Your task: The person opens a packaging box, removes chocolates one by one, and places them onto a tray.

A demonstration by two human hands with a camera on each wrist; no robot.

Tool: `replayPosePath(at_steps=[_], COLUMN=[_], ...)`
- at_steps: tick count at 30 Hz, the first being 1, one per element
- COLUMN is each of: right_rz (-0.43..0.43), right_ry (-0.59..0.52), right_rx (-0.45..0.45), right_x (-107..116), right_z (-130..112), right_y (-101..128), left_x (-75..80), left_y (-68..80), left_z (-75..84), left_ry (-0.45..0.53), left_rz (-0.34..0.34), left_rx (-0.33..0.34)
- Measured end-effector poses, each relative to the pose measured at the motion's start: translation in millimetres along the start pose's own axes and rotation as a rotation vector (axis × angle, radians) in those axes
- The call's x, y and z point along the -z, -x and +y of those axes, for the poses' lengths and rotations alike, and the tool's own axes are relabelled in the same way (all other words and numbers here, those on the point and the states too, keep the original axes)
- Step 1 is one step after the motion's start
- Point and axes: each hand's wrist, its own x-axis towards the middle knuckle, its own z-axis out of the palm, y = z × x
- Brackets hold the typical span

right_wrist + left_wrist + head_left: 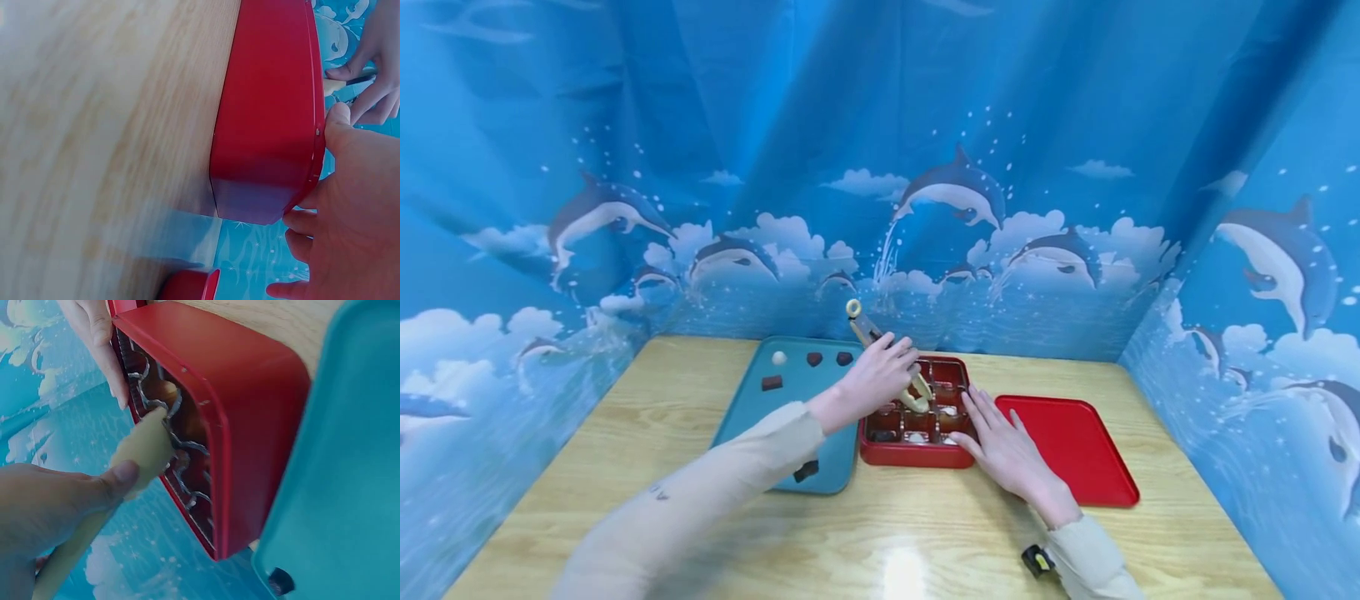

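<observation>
My left hand (880, 373) grips a pair of tongs (919, 396) with cream tips and a ring at the top end. In the left wrist view, the tongs' tip (147, 447) reaches over the compartments of a red box (917, 456). Whether the tips hold a piece cannot be seen. Clear dividers split the box, and several front compartments contain dark or white pieces. My right hand (1003, 446) rests on the box's right front corner. In the right wrist view, its thumb (338, 119) touches the rim while the other fingers lie along the side wall.
A teal tray (831, 417) left of the box carries a white ball (778, 358), brown heart-like chocolates (814, 359), a brown rectangular piece (772, 382) and a dark piece (807, 471). The red lid (1067, 450) lies at the right. A dolphin-print curtain (820, 208) borders the wooden table (850, 542).
</observation>
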Motion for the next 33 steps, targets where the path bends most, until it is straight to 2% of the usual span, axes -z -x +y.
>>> replayPosePath(at_steps=[3, 9, 19, 27, 33], right_rz=[0.006, 0.01, 0.03, 0.056, 0.02], right_ry=[0.003, 0.005, 0.008, -0.007, 0.002], right_rx=[0.005, 0.018, 0.044, 0.059, 0.033], right_x=[0.9, 0.8, -6.3, -4.6, -2.2], right_z=[0.8, 1.6, 6.4, 3.7, 0.7], right_y=[0.4, 1.7, 0.6, 1.6, 2.1], left_x=[-2.9, -15.7, -32.0, -34.1, -36.1], left_y=[7.5, 24.9, 47.9, 66.2, 88.5], left_z=[-2.6, -3.5, -4.6, -17.7, -34.1], left_ry=[0.042, 0.168, 0.338, 0.358, 0.333], left_rz=[0.03, 0.151, 0.24, 0.322, 0.294], left_rx=[0.03, 0.121, 0.225, 0.312, 0.376])
